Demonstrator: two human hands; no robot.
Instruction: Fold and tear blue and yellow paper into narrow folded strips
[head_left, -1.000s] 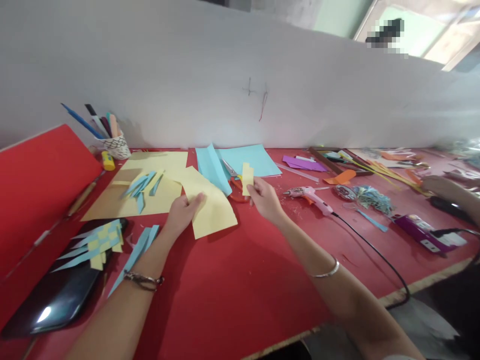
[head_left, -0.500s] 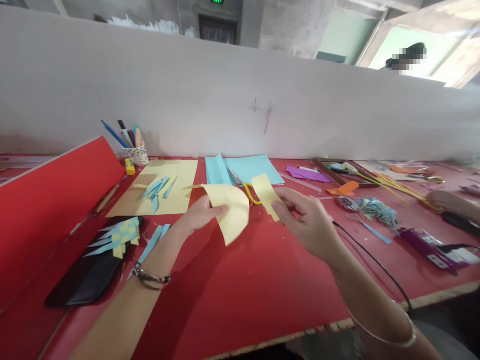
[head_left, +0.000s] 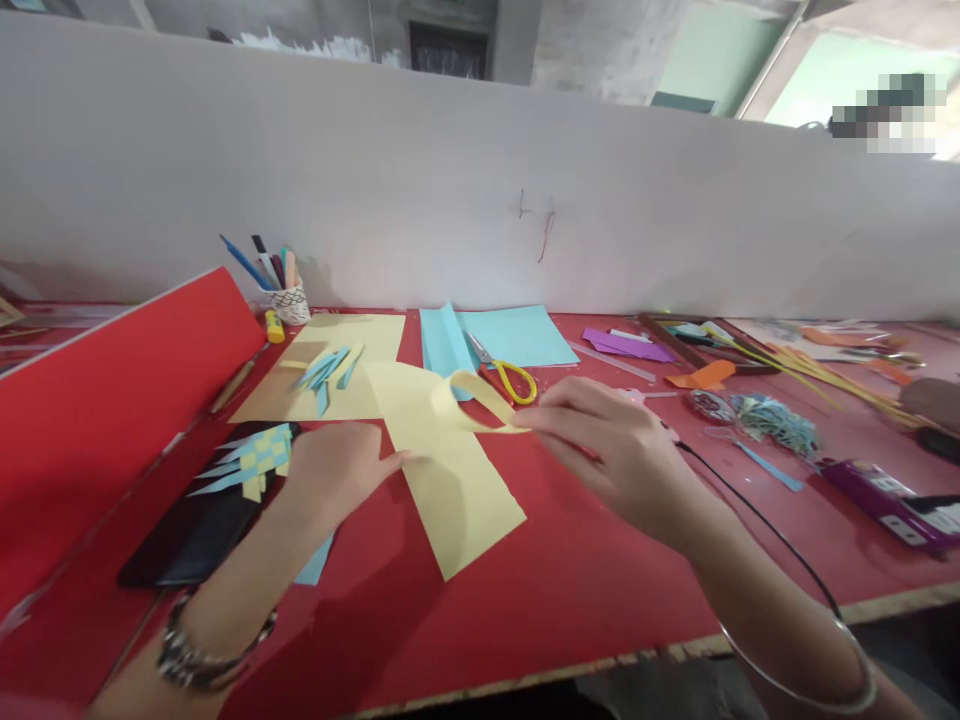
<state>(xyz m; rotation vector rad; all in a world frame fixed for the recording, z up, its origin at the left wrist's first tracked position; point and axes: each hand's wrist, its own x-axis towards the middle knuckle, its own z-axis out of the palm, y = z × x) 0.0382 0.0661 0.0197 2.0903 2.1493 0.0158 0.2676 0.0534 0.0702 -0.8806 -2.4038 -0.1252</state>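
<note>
A wide piece of yellow paper point(head_left: 469, 500) lies on the red table in front of me. My left hand point(head_left: 337, 465) is at its left edge, thumb stretched out against it, the other fingers mostly hidden; I see nothing held there, so it looks open. My right hand point(head_left: 607, 450) is closed, pinching the end of a narrower yellow paper strip point(head_left: 487, 390) that curls in a loop above the wide piece. Just behind the loop lie yellow-handled scissors point(head_left: 517, 382), blades resting on light blue paper point(head_left: 529, 335).
Blue and yellow cut strips point(head_left: 326, 372) rest on a yellow sheet point(head_left: 375, 330). A woven paper piece point(head_left: 262, 455) sits on a black phone-like object point(head_left: 187, 530). Left stands a pen cup point(head_left: 291, 302); right lie a cable point(head_left: 757, 510), purple power strip point(head_left: 885, 500) and another person's hand point(head_left: 930, 402).
The wide yellow paper has gone from my left hand down onto the table. My left hand has moved left and lower. The strip in my right hand now curls toward the left.
</note>
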